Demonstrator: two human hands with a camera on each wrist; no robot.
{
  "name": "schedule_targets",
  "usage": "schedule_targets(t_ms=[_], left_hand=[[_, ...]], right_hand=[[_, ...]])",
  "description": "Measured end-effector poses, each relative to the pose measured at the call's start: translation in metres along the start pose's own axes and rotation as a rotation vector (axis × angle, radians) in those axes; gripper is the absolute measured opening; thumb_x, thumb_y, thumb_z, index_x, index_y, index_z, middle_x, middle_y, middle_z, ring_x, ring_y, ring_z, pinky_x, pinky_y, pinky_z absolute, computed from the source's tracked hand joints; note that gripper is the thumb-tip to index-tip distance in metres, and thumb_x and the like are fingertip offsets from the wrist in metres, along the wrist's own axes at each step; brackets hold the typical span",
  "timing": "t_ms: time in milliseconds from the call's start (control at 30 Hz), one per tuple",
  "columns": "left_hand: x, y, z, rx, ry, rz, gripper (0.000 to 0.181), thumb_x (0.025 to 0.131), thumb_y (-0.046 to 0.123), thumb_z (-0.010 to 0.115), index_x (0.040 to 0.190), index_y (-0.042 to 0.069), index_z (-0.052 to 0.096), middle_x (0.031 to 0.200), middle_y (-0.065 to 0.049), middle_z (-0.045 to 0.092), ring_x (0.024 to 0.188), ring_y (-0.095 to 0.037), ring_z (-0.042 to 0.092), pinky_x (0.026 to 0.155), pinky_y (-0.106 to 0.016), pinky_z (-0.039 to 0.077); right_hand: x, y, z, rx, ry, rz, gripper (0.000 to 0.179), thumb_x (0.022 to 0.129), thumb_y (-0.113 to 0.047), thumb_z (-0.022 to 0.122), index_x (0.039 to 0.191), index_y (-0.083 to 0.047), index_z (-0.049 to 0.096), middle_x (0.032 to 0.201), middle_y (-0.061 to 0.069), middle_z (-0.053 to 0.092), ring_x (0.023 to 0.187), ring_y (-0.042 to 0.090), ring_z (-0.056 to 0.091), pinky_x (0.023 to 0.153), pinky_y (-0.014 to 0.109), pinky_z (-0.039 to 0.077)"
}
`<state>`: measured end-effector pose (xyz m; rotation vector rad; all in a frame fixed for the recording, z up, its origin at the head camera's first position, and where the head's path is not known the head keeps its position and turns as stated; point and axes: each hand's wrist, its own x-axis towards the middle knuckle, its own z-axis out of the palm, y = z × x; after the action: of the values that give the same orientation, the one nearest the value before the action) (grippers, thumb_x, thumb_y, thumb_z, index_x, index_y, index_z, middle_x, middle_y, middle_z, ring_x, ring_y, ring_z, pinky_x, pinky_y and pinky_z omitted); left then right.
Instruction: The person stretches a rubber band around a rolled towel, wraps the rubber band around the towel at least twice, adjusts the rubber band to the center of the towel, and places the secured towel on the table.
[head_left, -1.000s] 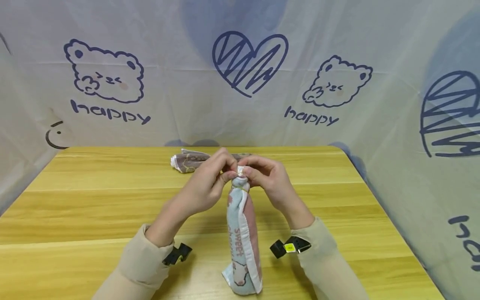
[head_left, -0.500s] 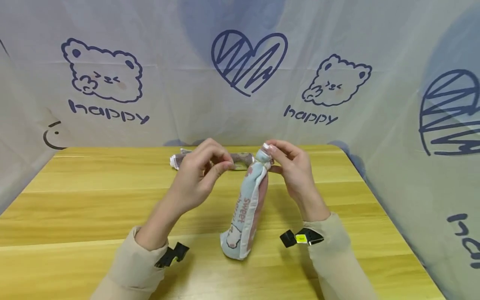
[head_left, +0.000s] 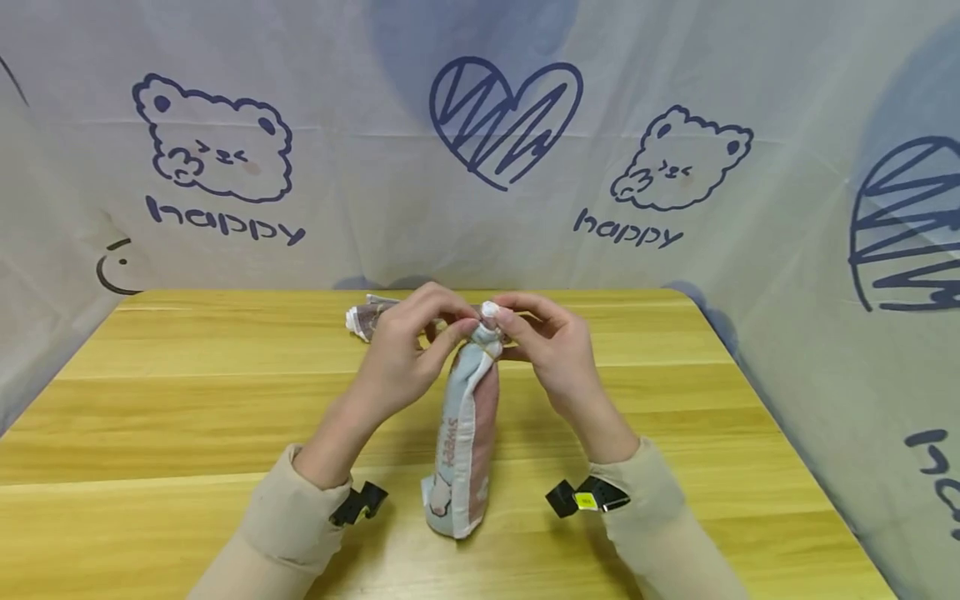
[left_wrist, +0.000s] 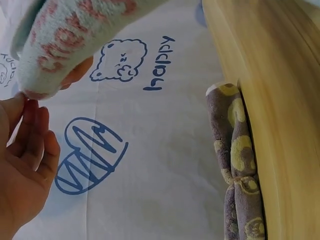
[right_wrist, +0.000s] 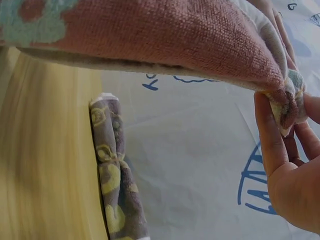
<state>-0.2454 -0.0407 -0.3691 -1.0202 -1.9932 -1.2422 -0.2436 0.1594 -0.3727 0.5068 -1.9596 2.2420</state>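
Note:
A light blue and pink towel (head_left: 480,417), rolled long and lettered in pink, stands nearly upright over the table in the head view. A thin yellowish band (head_left: 489,350) cinches it near its top, leaving a small white-tipped knob above. From the left, my left hand (head_left: 405,354) pinches the towel by this neck with thumb and fingertips. My right hand (head_left: 551,354) holds the knob from the other side, its thumb in front. In the right wrist view, fingers (right_wrist: 272,135) lie against the gathered end. The left wrist view shows the left fingertips meeting at the towel's narrow part.
Behind the hands a brown towel (left_wrist: 232,150) with yellow figures lies rolled on the wooden table (head_left: 187,417), drawn in at its middle. A pale printed curtain (head_left: 360,167) hangs behind the table's far edge. Black wrist cameras (head_left: 360,502) sit at both sleeves.
My left hand let go and now pinches the neck again. The right hand swung the towel's top right and up, then back left. The towel's lower end has shifted left.

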Motion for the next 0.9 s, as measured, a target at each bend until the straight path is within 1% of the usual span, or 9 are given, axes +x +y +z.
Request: schedule_targets(t_ms=[100,267,333,400,467,567,700,800,900], left_hand=[[0.000,-0.002,-0.001,-0.003,-0.023,-0.009,0.014,0.093,0.002,0.077,0.106,0.004,0.073,0.102,-0.005,0.070,0.081,-0.013,0.060,0.062,-0.027,0.050],[-0.002,-0.001,0.000,0.024,-0.144,-0.123,0.034,0.092,0.013,0.082,0.121,0.006,0.066,0.114,-0.004,0.066,0.094,-0.015,0.063,0.067,-0.030,0.055],[-0.002,0.000,0.000,0.017,-0.162,-0.163,0.036,0.093,0.014,0.080,0.123,0.006,0.063,0.116,-0.006,0.066,0.097,-0.017,0.065,0.069,-0.031,0.057],[-0.002,0.000,-0.002,-0.017,-0.156,-0.203,0.034,0.095,0.012,0.078,0.124,0.005,0.061,0.118,-0.008,0.067,0.099,-0.020,0.068,0.071,-0.032,0.059],[-0.002,-0.001,-0.004,-0.086,-0.146,-0.247,0.034,0.096,0.007,0.075,0.126,0.002,0.059,0.120,-0.011,0.067,0.102,-0.023,0.069,0.074,-0.033,0.061],[-0.002,-0.003,-0.009,-0.231,-0.142,-0.310,0.034,0.097,-0.001,0.071,0.127,-0.001,0.056,0.123,-0.016,0.065,0.106,-0.026,0.069,0.081,-0.033,0.061],[-0.002,-0.006,-0.014,-0.399,-0.145,-0.358,0.034,0.097,-0.011,0.064,0.129,-0.008,0.052,0.123,-0.022,0.063,0.106,-0.023,0.067,0.088,-0.028,0.058],[-0.003,-0.006,-0.016,-0.452,-0.145,-0.384,0.033,0.098,-0.014,0.059,0.130,-0.011,0.050,0.123,-0.025,0.062,0.108,-0.018,0.066,0.088,-0.026,0.056],[-0.003,-0.003,-0.017,-0.465,-0.158,-0.402,0.031,0.101,-0.011,0.056,0.131,-0.011,0.048,0.125,-0.026,0.062,0.113,-0.018,0.066,0.091,-0.027,0.057]], right_hand=[[0.000,0.000,0.003,0.010,0.027,0.004,0.026,0.100,-0.001,0.067,0.122,0.013,0.066,0.106,0.005,0.073,0.088,0.016,0.072,0.074,0.040,0.064],[0.000,0.002,0.005,0.049,0.105,0.020,0.023,0.097,-0.002,0.072,0.117,0.009,0.070,0.105,0.008,0.074,0.084,0.018,0.073,0.075,0.044,0.064],[0.000,0.003,0.005,0.075,0.107,0.010,0.023,0.098,-0.002,0.071,0.118,0.009,0.069,0.105,0.010,0.074,0.085,0.019,0.074,0.076,0.046,0.064],[0.000,0.003,0.006,0.094,0.089,-0.017,0.025,0.100,-0.003,0.068,0.120,0.012,0.067,0.107,0.010,0.073,0.087,0.020,0.074,0.078,0.047,0.063],[0.000,0.004,0.005,0.110,0.063,-0.053,0.027,0.102,-0.002,0.064,0.122,0.015,0.065,0.109,0.010,0.072,0.090,0.021,0.073,0.080,0.048,0.063],[-0.002,0.005,0.004,0.110,0.017,-0.127,0.028,0.102,0.001,0.059,0.124,0.019,0.061,0.111,0.009,0.072,0.094,0.020,0.072,0.081,0.048,0.063],[-0.004,0.006,0.004,0.088,-0.049,-0.254,0.029,0.100,0.005,0.062,0.124,0.021,0.059,0.114,0.008,0.071,0.095,0.020,0.071,0.082,0.048,0.062],[-0.004,0.007,0.005,0.054,-0.077,-0.355,0.033,0.098,-0.002,0.070,0.119,0.021,0.059,0.117,0.008,0.069,0.100,0.022,0.069,0.082,0.046,0.062],[-0.004,0.007,0.006,-0.013,-0.065,-0.429,0.033,0.094,-0.005,0.075,0.114,0.018,0.062,0.118,0.011,0.068,0.104,0.023,0.068,0.083,0.041,0.063]])
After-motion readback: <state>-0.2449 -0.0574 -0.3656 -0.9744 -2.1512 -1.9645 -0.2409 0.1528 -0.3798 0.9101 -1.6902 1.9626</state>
